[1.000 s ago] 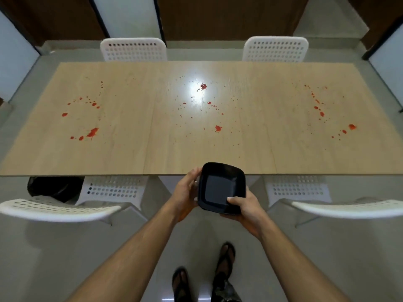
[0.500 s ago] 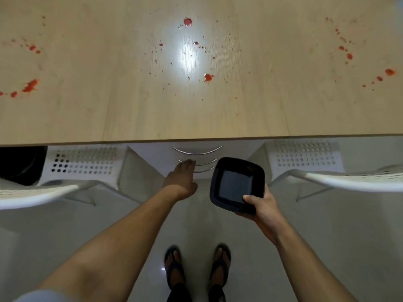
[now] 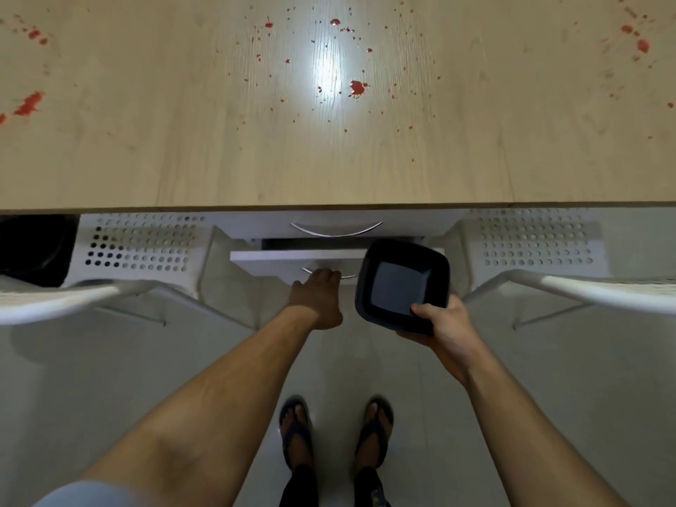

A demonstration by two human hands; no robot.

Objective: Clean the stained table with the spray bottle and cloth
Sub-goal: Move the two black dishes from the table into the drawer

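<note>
The fingers of the left hand are curled over the curved metal handle of a white drawer, and the handle is gripped from above. The drawer is pulled a little way out from under the tabletop, so a dark gap is seen behind its front. A second drawer sits just above it, shut, with its own curved handle.

The right hand is held just beside the left one. A black square tray is gripped at its near edge, with the thumb laid inside the rim and the other fingers tucked under it. The tray is tilted, and its far edge is seen in front of the right end of the open drawer. Nothing is seen inside the tray.

The wooden tabletop fills the top of the view. It is dotted with red stains. Many small drops are spread around a bright patch of light in the middle. A bigger red smear is seen at the far left, and more red spots are seen at the far right.

No spray bottle or cloth can be seen in this view.

A white chair with round holes is pushed under the tabletop on the left, and another white chair is on the right. A black thing lies under the tabletop at the far left; what it is cannot be told. Two feet in dark sandals are seen on the pale floor below.
</note>
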